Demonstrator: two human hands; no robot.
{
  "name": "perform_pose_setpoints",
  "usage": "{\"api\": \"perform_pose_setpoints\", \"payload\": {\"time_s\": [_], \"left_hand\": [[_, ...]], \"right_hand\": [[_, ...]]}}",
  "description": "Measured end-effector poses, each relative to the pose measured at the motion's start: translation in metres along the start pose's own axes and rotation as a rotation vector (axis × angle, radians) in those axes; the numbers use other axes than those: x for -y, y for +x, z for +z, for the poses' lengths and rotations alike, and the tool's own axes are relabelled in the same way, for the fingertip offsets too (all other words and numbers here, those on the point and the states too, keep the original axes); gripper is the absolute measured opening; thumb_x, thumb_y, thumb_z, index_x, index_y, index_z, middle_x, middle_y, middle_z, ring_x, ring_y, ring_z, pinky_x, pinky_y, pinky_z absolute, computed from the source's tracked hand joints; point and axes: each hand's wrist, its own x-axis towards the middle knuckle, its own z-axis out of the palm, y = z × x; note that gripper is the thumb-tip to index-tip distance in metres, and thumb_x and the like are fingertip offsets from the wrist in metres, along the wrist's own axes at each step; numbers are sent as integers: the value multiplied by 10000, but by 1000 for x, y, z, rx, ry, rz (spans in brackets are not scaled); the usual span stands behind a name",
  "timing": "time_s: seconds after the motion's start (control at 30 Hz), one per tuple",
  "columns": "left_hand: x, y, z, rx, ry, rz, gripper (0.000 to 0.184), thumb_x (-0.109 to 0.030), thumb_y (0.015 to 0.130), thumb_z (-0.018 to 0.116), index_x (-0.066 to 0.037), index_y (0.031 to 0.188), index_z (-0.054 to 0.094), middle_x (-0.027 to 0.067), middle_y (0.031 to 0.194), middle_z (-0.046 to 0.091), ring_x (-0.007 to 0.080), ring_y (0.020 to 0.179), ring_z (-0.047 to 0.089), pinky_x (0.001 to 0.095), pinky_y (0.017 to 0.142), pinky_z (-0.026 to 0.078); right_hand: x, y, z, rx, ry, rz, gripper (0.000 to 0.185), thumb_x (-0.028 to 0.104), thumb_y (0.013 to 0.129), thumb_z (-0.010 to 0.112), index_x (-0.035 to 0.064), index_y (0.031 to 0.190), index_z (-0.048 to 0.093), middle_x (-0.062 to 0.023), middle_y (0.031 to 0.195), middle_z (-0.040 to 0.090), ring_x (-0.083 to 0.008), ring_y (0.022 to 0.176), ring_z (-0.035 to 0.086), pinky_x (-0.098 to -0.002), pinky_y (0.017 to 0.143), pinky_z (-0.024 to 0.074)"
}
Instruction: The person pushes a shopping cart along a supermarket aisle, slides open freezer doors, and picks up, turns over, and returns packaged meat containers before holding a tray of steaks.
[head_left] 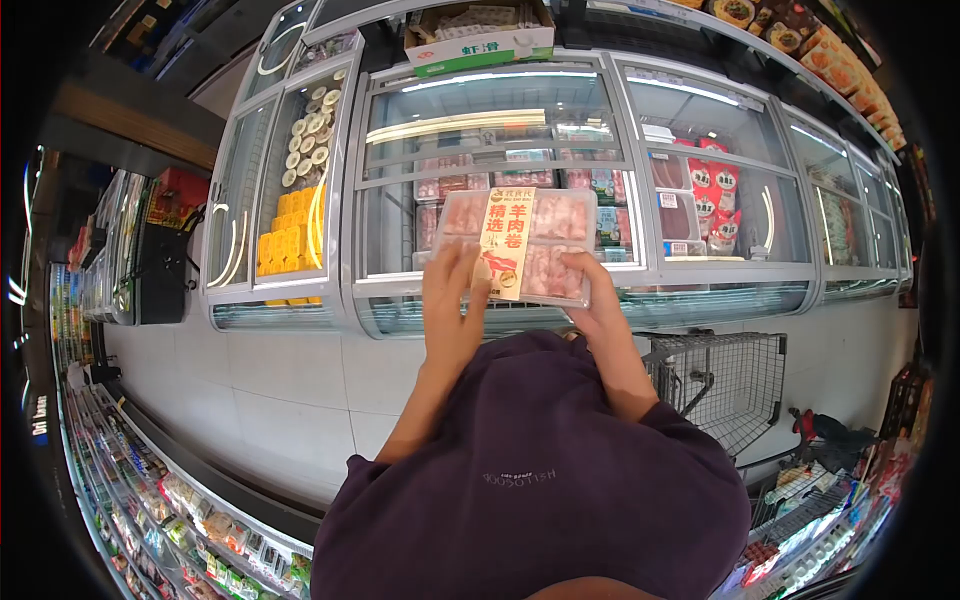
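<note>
A clear plastic pack of frozen lamb rolls (560, 216), with a yellow paper band printed in Chinese, is tilted in front of me above the freezer's front edge. My right hand (598, 292) grips its lower right corner, thumb on the top face and the other fingers hidden beneath. At the lower left of the pack lies my left hand (453, 298), its fingers stretched over the lid and the band, slightly blurred. Beyond the pack, more meat packs (612, 228) sit inside the glass-topped chest freezer (395, 100).
A white and green carton (480, 55) rests on the freezer's back ledge. To the right, a freezer section holds red bags (712, 190); on the left are yellow packs (292, 232) and round tubs (312, 135). A wire shopping cart (735, 385) stands at my right.
</note>
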Motion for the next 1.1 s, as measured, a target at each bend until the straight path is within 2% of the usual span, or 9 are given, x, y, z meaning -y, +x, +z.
{"api": "perform_pose_setpoints", "payload": {"time_s": [0.13, 0.23, 0.27, 0.4, 0.5, 0.6, 0.8, 0.9, 1.1], "left_hand": [[78, -4, 14, 88, -576, -789, 463, -352, 983, 590, -22, 1307, 558, 141, 1297, 580, 272, 1156, 585, 434, 969, 465], [108, -2, 9, 362, -1088, -1094, 480, -357, 968, 612, -10, 1294, 559, 98, 1186, 633, 201, 1032, 637, 407, 885, 511], [113, 0, 15, 362, -1076, -1117, 414, -312, 961, 612, 14, 1216, 600, 71, 1057, 680, 187, 931, 644, 379, 785, 512], [159, 19, 45, 311, -900, -1180, 404, -325, 956, 634, 8, 1183, 614, 64, 1025, 671, 148, 879, 634, 282, 690, 502], [194, 44, 71, 301, -729, -1089, 382, -302, 956, 639, 7, 1178, 615, 51, 979, 661, 129, 843, 616, 265, 683, 492], [248, 53, 112, 267, -624, -1070, 337, -269, 954, 645, 8, 1144, 616, 49, 965, 639, 121, 809, 590, 279, 675, 483], [294, 77, 174, 298, -709, -1218, 328, -100, 947, 596, -31, 1267, 561, 49, 1016, 653, 149, 855, 617, 297, 738, 511], [332, 79, 222, 293, -705, -1180, 386, -41, 942, 564, -42, 1325, 517, 66, 1098, 637, 178, 915, 616, 331, 791, 518], [375, 79, 296, 333, -781, -1225, 466, -15, 954, 551, -65, 1405, 443, 75, 1166, 612, 181, 964, 603, 346, 811, 515]], "right_hand": [[6, 23, -47, -74, 10, 98, 323, 160, 851, 673, 71, 1155, 611, -64, 1064, 663, -189, 923, 662, -348, 801, 555], [7, 38, -50, -98, -19, 166, 379, 240, 877, 688, 71, 1206, 604, -73, 1091, 670, -212, 949, 669, -342, 783, 561], [9, 45, -47, -111, -35, 187, 409, 270, 886, 693, 69, 1230, 599, -78, 1100, 674, -223, 961, 672, -338, 777, 563], [15, 84, -59, -85, -237, 210, 511, 370, 939, 658, 69, 1333, 538, -88, 1166, 659, -250, 1029, 665, -418, 853, 560], [-2, 133, -110, -477, -957, -125, 481, 345, 952, 631, 13, 1293, 564, -150, 1135, 671, -312, 996, 673, -450, 857, 540], [0, 137, -142, -598, -1839, -642, 386, 314, 963, 579, -3, 1174, 638, -196, 1043, 687, -359, 933, 666, -455, 833, 513], [-18, 135, -167, -613, -2101, -568, 245, 196, 934, 546, 17, 807, 657, -168, 784, 661, -340, 777, 629, -434, 731, 461], [-18, 134, -164, -660, -1901, -795, 235, 162, 909, 556, 34, 716, 597, -147, 722, 615, -339, 723, 603, -444, 705, 448], [-12, 133, -161, -628, -1903, -830, 201, 124, 866, 581, 49, 681, 563, -119, 672, 560, -317, 666, 565, -426, 676, 439]]}}
